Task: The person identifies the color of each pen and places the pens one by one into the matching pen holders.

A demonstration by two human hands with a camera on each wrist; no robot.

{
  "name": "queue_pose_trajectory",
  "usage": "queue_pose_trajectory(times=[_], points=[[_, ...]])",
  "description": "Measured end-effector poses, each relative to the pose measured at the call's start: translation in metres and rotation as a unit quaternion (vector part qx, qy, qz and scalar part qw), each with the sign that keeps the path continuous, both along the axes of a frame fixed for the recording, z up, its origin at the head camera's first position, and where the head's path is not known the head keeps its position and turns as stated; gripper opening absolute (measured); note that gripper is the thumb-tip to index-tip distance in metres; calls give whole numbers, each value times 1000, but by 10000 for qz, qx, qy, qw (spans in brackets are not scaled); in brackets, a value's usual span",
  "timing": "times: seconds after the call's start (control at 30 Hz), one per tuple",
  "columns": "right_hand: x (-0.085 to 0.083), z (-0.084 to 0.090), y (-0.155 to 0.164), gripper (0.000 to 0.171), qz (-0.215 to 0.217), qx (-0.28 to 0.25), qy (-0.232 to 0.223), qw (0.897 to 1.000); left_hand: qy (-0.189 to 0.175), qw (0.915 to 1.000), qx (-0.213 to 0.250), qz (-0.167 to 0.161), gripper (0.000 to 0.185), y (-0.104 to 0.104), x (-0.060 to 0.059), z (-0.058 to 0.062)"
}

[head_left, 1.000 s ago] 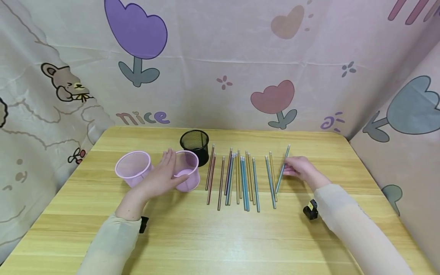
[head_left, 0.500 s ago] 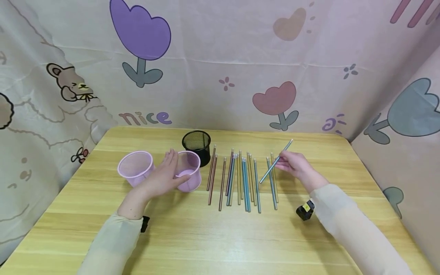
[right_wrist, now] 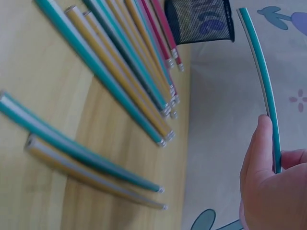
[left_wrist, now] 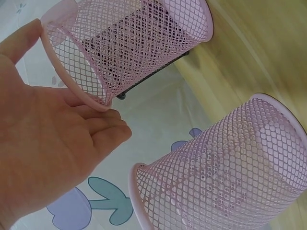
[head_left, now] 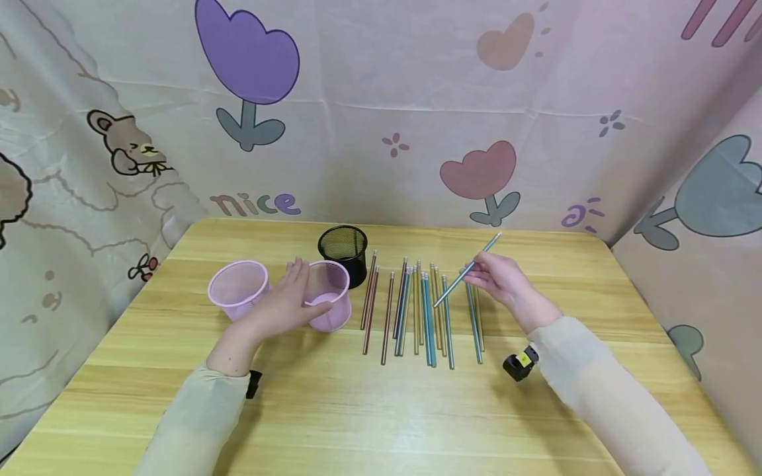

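We see a teal pencil (head_left: pixel 467 270) pinched in the fingers of the right hand (head_left: pixel 497 277), lifted off the desk (head_left: pixel 381 410) and slanting down to that hand's left, over the row of pencils (head_left: pixel 417 311) lying below it. The right forearm reaches in from the lower right. The left hand (head_left: pixel 286 301), fingers straight and relaxed, rests its palm against the side of a pink mesh cup (head_left: pixel 326 294); a second pink mesh cup (head_left: pixel 238 289) stands just left of it, a black mesh cup (head_left: pixel 343 253) behind.
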State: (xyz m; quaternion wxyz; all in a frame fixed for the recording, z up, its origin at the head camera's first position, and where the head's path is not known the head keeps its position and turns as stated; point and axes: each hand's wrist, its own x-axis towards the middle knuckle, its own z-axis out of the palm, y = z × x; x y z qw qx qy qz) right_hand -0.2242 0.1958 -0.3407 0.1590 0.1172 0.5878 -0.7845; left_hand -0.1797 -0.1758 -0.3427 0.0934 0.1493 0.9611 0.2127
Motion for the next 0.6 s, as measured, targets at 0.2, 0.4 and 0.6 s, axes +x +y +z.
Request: queue_pose_trajectory(times=[0.2, 0.4, 0.6], points=[[-1, 10, -14, 10, -222, -123, 213, 9995, -28, 9999, -96, -33, 94, 1, 1, 3], [-6, 21, -40, 8, -528, -120, 464, 9975, -91, 9997, -193, -76, 93, 2, 1, 7], [-9, 32, -74, 9, -796, -10, 739, 9941, -97, 9995, -285, -87, 91, 2, 0, 7]])
